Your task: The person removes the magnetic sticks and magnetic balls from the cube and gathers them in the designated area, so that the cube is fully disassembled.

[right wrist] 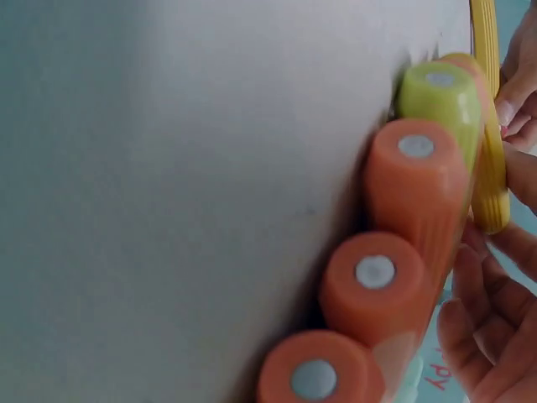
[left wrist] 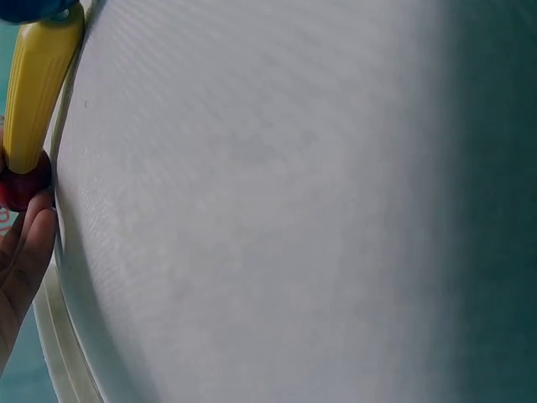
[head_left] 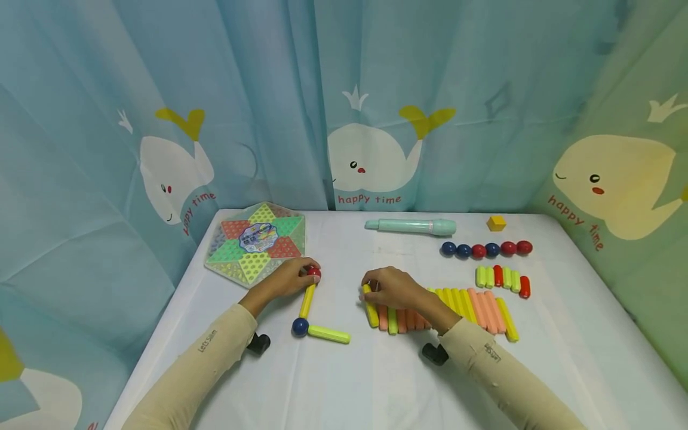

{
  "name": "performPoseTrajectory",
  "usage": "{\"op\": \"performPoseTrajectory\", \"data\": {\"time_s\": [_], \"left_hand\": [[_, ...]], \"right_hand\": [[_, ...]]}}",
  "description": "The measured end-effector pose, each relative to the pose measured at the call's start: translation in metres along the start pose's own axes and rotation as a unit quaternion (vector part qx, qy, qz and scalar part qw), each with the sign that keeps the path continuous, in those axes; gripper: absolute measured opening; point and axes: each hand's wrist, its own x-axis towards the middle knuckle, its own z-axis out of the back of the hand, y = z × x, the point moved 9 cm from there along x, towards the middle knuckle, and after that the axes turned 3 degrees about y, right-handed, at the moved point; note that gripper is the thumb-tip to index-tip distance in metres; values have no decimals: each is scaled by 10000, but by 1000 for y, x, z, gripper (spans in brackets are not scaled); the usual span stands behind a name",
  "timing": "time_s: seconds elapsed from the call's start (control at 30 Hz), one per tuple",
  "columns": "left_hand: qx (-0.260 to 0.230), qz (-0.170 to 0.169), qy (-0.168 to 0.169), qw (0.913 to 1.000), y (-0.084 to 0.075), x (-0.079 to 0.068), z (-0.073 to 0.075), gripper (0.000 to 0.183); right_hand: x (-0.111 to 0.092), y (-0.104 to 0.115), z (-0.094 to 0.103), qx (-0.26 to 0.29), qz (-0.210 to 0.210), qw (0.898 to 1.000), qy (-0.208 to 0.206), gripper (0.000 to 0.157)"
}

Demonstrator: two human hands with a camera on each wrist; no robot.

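Observation:
My left hand (head_left: 287,277) pinches a red ball (head_left: 314,273) at the far end of a yellow magnetic rod (head_left: 307,302). That rod's near end meets a dark blue ball (head_left: 300,326), from which a lime green rod (head_left: 329,334) points right along the table. In the left wrist view, fingers (left wrist: 32,252) touch the red ball beneath the yellow rod (left wrist: 40,84). My right hand (head_left: 395,289) grips the upper end of another yellow rod (head_left: 372,315), at the left end of a row of rods. The right wrist view shows this rod (right wrist: 491,189) between thumb and fingers.
Orange, green and yellow rods (head_left: 492,312) lie side by side under and beyond my right hand. Behind them are short rods (head_left: 498,276), blue and red balls (head_left: 478,251), a yellow cube (head_left: 496,223) and a mint microphone-shaped object (head_left: 411,226). A hexagonal star-patterned board (head_left: 244,245) lies back left.

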Motion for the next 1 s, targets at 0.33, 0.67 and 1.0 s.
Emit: {"op": "performPoseTrajectory", "data": {"time_s": [0.33, 0.67, 1.0], "left_hand": [[21, -36, 14, 10000, -3, -3, 1, 29], [140, 67, 147, 9998, -4, -4, 2, 30], [253, 299, 53, 9992, -2, -30, 16, 46]], "right_hand": [[0, -15, 1, -162, -125, 9998, 11, 25], [-2, -18, 6, -255, -17, 9997, 46, 22], [9, -11, 13, -23, 181, 9993, 322, 22]]}}
